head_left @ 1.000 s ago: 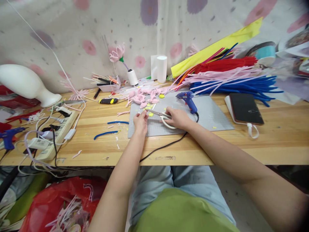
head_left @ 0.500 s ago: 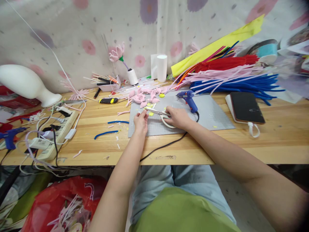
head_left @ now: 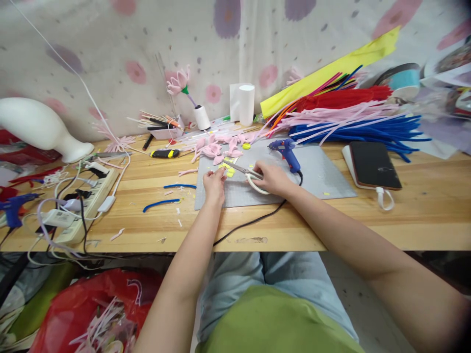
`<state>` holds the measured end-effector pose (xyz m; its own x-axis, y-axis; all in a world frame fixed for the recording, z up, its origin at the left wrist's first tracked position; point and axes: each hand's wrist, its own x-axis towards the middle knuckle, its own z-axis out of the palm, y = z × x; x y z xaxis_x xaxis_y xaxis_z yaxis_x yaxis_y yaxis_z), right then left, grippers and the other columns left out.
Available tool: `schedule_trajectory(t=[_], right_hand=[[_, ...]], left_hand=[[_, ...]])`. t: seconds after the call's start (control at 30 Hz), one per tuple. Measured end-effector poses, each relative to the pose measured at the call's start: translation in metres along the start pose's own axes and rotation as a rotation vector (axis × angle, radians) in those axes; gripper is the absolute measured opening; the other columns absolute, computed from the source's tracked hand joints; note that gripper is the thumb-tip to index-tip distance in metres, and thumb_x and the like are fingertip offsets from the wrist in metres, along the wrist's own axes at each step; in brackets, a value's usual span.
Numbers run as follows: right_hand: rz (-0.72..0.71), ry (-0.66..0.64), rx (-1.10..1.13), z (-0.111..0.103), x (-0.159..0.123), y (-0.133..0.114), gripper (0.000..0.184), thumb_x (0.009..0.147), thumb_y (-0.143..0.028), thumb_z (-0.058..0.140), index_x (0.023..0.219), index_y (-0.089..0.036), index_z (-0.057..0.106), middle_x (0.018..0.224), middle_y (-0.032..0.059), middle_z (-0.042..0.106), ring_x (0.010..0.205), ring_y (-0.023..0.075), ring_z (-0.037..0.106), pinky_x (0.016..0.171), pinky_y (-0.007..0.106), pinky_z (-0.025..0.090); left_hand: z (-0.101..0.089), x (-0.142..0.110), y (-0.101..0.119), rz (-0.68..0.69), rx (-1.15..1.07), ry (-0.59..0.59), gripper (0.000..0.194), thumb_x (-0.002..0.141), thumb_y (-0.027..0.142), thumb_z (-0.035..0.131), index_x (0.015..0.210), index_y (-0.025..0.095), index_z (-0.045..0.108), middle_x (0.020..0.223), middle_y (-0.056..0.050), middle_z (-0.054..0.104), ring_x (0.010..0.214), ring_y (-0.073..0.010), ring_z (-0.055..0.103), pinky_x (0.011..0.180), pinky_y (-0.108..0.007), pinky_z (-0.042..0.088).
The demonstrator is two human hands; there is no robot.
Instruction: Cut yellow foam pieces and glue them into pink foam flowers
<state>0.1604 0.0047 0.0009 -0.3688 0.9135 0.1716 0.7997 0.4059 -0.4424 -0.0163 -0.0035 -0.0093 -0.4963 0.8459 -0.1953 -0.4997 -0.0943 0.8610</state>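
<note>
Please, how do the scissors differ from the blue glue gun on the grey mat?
The scissors are in the right hand; the glue gun lies unheld on the grey mat. The scissors have metal blades and pale handles; the glue gun is mostly blue. Both point toward the picture's left.

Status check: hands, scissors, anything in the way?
Right hand holding scissors, blades by yellow scraps. Left hand near blade tips, any hold too small to tell. Glue gun on mat, black cord passing under right arm.
</note>
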Motion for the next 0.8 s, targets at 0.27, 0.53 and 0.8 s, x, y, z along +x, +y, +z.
schedule_trajectory(t=[0.27, 0.53, 0.8], right_hand=[[-0.048, -0.063, -0.027, -0.014, -0.002, 0.011, 0.041, 0.071, -0.056, 0.058, 0.089, -0.019, 0.055, 0.082, 0.0058, 0.066, 0.069, 0.0188, 0.056, 0.056, 0.027, 0.028], [-0.088, -0.064, -0.079, -0.013, -0.002, 0.008, 0.040, 0.073, -0.054, 0.057, 0.092, -0.018, 0.057, 0.079, 0.0062, 0.066, 0.066, 0.0189, 0.055, 0.057, 0.027, 0.025], [-0.080, -0.073, -0.088, -0.013, -0.002, 0.007, 0.037, 0.074, -0.051, 0.057, 0.092, -0.018, 0.057, 0.080, 0.0066, 0.066, 0.067, 0.0188, 0.054, 0.056, 0.027, 0.025]], left_hand=[[-0.013, -0.004, 0.008, 0.507, 0.555, -0.181, 0.040, 0.064, 0.011, 0.068, 0.083, 0.024, 0.036, 0.068, 0.006, 0.064, 0.056, -0.0082, 0.052, 0.064, -0.021, 0.041], [-0.012, -0.008, 0.011, 0.463, 0.489, -0.175, 0.038, 0.060, 0.006, 0.069, 0.081, 0.024, 0.043, 0.068, 0.006, 0.062, 0.057, -0.0093, 0.050, 0.064, -0.020, 0.039], [-0.013, -0.008, 0.010, 0.487, 0.520, -0.174, 0.039, 0.062, 0.006, 0.068, 0.082, 0.025, 0.040, 0.068, 0.006, 0.062, 0.055, -0.0093, 0.049, 0.066, -0.020, 0.040]])
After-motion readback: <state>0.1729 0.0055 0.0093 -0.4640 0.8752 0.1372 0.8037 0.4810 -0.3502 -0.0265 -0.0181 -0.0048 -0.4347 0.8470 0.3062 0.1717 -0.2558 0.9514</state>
